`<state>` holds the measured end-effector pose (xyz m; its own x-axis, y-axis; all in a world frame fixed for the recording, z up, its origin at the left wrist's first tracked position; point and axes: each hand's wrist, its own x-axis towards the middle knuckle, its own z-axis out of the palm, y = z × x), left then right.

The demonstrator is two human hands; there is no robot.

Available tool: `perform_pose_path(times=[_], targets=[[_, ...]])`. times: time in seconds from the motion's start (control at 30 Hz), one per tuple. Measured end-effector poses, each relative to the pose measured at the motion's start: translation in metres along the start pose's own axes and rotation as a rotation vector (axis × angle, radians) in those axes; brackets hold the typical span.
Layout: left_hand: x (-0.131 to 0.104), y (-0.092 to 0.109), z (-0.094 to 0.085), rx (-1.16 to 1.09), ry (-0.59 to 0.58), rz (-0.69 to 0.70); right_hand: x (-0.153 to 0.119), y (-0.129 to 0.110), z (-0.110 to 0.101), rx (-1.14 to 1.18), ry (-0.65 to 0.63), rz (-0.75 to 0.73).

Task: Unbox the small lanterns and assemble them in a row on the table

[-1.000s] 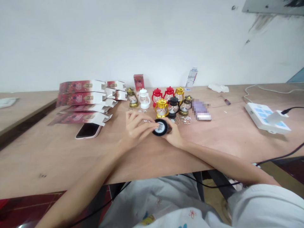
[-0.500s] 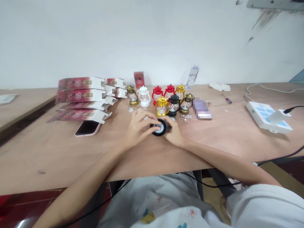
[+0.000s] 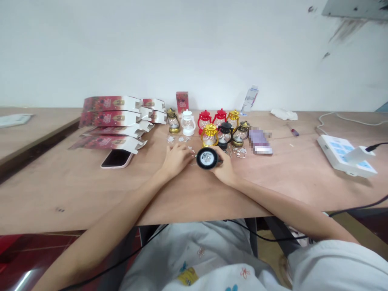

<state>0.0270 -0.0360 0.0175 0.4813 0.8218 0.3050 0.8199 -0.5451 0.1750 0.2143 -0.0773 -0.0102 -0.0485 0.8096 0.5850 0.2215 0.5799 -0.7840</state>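
A small black lantern (image 3: 207, 158) is tipped so that its round underside, with a pale centre, faces me. My right hand (image 3: 224, 166) is closed around its side. To the left of it, my left hand (image 3: 178, 160) is low over the table, palm down, its fingers loosely bent and reaching to small wire-like metal parts (image 3: 191, 150). I see nothing clearly held in it. Just beyond the hands stand upright mini lanterns: gold (image 3: 209, 136), black (image 3: 224, 136), bronze (image 3: 241, 135), white (image 3: 188, 123) and red (image 3: 205, 122) ones.
Flattened printed boxes (image 3: 110, 118) are stacked at the left, with a phone (image 3: 117, 159) before them. A red box (image 3: 182, 103) and a plastic bottle (image 3: 250, 99) stand by the wall. At the right are a power strip (image 3: 335, 150) and crumpled tissue (image 3: 284, 114).
My left hand has moved off the lantern's underside, down to the small parts at the left. The right hand keeps hold, and the underside now shows fully. The view has shifted slightly.
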Motion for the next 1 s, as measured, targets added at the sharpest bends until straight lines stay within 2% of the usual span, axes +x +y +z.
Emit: perform_pose_path(times=[0.13,0.23,0.3,0.4,0.47,0.53,0.6,0.7,1.0], targets=[[0.003,0.004,0.005,0.085,-0.054,0.029,-0.001,0.001,0.001,-0.005,-0.016,0.012],[0.005,0.001,0.006,0.106,0.003,0.051,-0.001,0.001,0.001,-0.01,-0.013,0.034],[0.005,-0.002,0.004,0.075,0.139,0.052,-0.001,0.0,0.001,-0.007,-0.015,0.044],[0.0,0.0,-0.002,-0.031,0.489,0.089,-0.001,-0.001,0.001,-0.015,-0.017,0.053],[-0.006,0.008,-0.009,-0.099,0.692,0.193,0.0,-0.002,0.001,-0.025,-0.015,0.046],[-0.012,0.018,-0.014,-0.135,0.764,0.344,0.0,-0.003,0.001,-0.037,-0.022,0.027],[-0.017,0.028,-0.017,-0.15,0.748,0.455,0.001,-0.004,0.0,-0.047,-0.036,0.006],[-0.02,0.035,-0.016,-0.167,0.699,0.508,0.001,-0.004,0.0,-0.069,-0.049,-0.018],[-0.019,0.037,-0.017,-0.198,0.624,0.411,0.0,-0.004,0.0,-0.078,-0.045,-0.012]])
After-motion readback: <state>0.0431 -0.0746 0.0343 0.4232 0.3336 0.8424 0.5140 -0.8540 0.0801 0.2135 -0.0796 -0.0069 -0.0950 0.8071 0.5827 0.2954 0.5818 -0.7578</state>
